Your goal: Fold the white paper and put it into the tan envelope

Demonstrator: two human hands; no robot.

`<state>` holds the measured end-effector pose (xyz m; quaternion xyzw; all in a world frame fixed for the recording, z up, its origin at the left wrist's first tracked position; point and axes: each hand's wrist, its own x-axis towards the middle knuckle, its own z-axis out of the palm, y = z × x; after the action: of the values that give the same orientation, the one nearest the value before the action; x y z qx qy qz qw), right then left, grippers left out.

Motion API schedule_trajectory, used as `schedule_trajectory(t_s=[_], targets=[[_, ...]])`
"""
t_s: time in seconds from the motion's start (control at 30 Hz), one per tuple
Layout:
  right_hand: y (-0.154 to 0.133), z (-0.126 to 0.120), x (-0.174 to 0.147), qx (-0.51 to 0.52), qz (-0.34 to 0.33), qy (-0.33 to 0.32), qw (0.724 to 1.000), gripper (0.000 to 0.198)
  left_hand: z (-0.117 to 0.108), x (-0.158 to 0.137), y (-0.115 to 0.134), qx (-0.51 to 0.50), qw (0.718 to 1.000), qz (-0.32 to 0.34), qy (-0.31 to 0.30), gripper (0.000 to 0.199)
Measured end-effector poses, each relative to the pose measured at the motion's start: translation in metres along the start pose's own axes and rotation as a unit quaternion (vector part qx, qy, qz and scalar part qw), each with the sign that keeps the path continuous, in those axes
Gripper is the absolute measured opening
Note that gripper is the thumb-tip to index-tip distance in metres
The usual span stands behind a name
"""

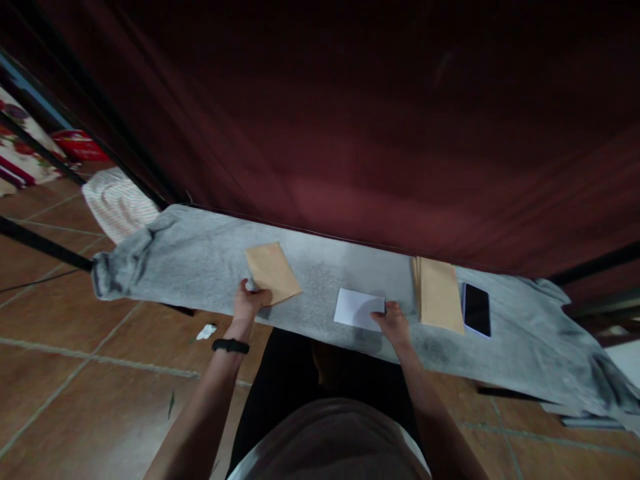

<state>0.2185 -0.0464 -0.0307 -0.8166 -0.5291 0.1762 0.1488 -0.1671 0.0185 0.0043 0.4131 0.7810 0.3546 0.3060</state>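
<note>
My left hand (250,300), with a dark band on the wrist, grips a tan paper envelope (276,272) by its lower left edge. The thumb lies on top of the envelope, which rests at a slant on the grey cloth. To the right, my right hand (393,323) pinches the right end of a white sheet of paper (353,309) close to the front edge. The sheet looks blank. Beyond that hand lies a stack of tan envelopes (441,295), with a phone (477,309) beside it, dark screen up.
A grey cloth (200,253) covers the long narrow surface, bunched at both ends. Behind it hangs a dark red curtain (350,153). A striped cloth (120,203) hangs at the left end. On the tiled floor (125,360) lies a white scrap (206,331).
</note>
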Motion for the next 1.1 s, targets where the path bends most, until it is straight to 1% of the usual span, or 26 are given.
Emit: schedule_trajectory(t_s=[0.07, 0.1, 0.13, 0.17, 0.2, 0.23, 0.27, 0.3, 0.33, 0.37, 0.4, 0.43, 0.47, 0.5, 0.53, 0.57, 0.6, 0.67, 0.73, 0.77, 0.83, 0.9, 1.0, 1.1], targets=[[0.005, 0.0, 0.003, 0.024, -0.013, -0.012, 1.0, 0.024, 0.014, -0.015, 0.005, -0.079, 0.996, -0.036, -0.028, 0.052], [0.007, -0.001, 0.003, 0.031, -0.022, -0.013, 0.999, 0.018, 0.023, -0.026, 0.008, -0.159, 0.983, -0.071, -0.055, 0.048], [0.008, -0.001, 0.003, 0.035, -0.031, -0.004, 0.999, 0.014, 0.032, -0.038, 0.011, -0.246, 0.959, -0.107, -0.085, 0.047], [0.009, -0.001, 0.002, 0.04, -0.039, 0.013, 0.998, 0.012, 0.041, -0.052, 0.013, -0.306, 0.936, -0.136, -0.104, 0.049], [0.009, -0.002, 0.001, 0.046, -0.045, 0.039, 0.997, 0.013, 0.049, -0.066, 0.013, -0.35, 0.918, -0.151, -0.114, 0.051], [0.008, -0.002, -0.001, 0.053, -0.05, 0.069, 0.995, 0.016, 0.056, -0.08, 0.012, -0.381, 0.902, -0.159, -0.131, 0.052], [0.007, -0.002, -0.003, 0.062, -0.055, 0.098, 0.992, 0.019, 0.061, -0.092, 0.01, -0.394, 0.894, -0.158, -0.146, 0.053], [0.006, -0.001, -0.006, 0.077, -0.065, 0.117, 0.988, 0.022, 0.064, -0.101, 0.007, -0.388, 0.897, -0.144, -0.157, 0.052], [0.003, -0.001, -0.009, 0.1, -0.077, 0.122, 0.984, 0.024, 0.066, -0.108, 0.003, -0.359, 0.912, -0.117, -0.159, 0.052], [0.0, 0.0, -0.013, 0.13, -0.09, 0.111, 0.981, 0.025, 0.066, -0.111, -0.001, -0.306, 0.937, -0.069, -0.15, 0.051], [-0.005, 0.002, -0.016, 0.164, -0.102, 0.086, 0.977, 0.025, 0.064, -0.111, -0.005, -0.234, 0.963, 0.0, -0.134, 0.049], [-0.011, 0.003, -0.018, 0.201, -0.111, 0.053, 0.972, 0.025, 0.062, -0.107, -0.006, -0.148, 0.979, 0.085, -0.115, 0.049], [-0.019, 0.005, -0.02, 0.236, -0.114, 0.014, 0.965, 0.024, 0.06, -0.1, -0.005, -0.055, 0.978, 0.177, -0.1, 0.053], [-0.028, 0.007, -0.02, 0.264, -0.113, -0.018, 0.958, 0.023, 0.059, -0.089, -0.002, 0.033, 0.958, 0.267, -0.096, 0.059], [-0.039, 0.009, -0.018, 0.287, -0.105, -0.044, 0.951, 0.022, 0.058, -0.077, 0.004, 0.11, 0.928, 0.34, -0.106, 0.07], [-0.051, 0.01, -0.014, 0.305, -0.084, -0.078, 0.945, 0.021, 0.058, -0.063, 0.012, 0.184, 0.893, 0.388, -0.132, 0.083], [-0.064, 0.011, -0.008, 0.314, -0.053, -0.116, 0.941, 0.022, 0.059, -0.048, 0.021, 0.254, 0.857, 0.417, -0.166, 0.094], [-0.09, 0.014, 0.008, 0.311, -0.037, -0.134, 0.94, 0.02, 0.063, -0.021, 0.041, 0.358, 0.792, 0.428, -0.247, 0.113], [-0.112, 0.016, 0.026, 0.301, -0.019, -0.15, 0.941, 0.013, 0.068, 0.0, 0.056, 0.41, 0.75, 0.422, -0.3, 0.12], [-0.122, 0.017, 0.035, 0.296, -0.009, -0.157, 0.942, 0.009, 0.071, 0.007, 0.061, 0.423, 0.736, 0.421, -0.318, 0.122], [-0.135, 0.021, 0.046, 0.291, 0.008, -0.165, 0.942, 0.005, 0.075, 0.017, 0.065, 0.429, 0.719, 0.43, -0.338, 0.125], [-0.143, 0.024, 0.051, 0.301, 0.013, -0.166, 0.939, 0.004, 0.077, 0.022, 0.064, 0.425, 0.708, 0.444, -0.348, 0.127], [-0.148, 0.028, 0.049, 0.337, -0.002, -0.165, 0.927, 0.016, 0.076, 0.027, 0.062, 0.417, 0.694, 0.466, -0.357, 0.127], [-0.147, 0.025, 0.044, 0.37, -0.02, -0.166, 0.914, 0.025, 0.07, 0.034, 0.072, 0.413, 0.679, 0.492, -0.356, 0.127]])
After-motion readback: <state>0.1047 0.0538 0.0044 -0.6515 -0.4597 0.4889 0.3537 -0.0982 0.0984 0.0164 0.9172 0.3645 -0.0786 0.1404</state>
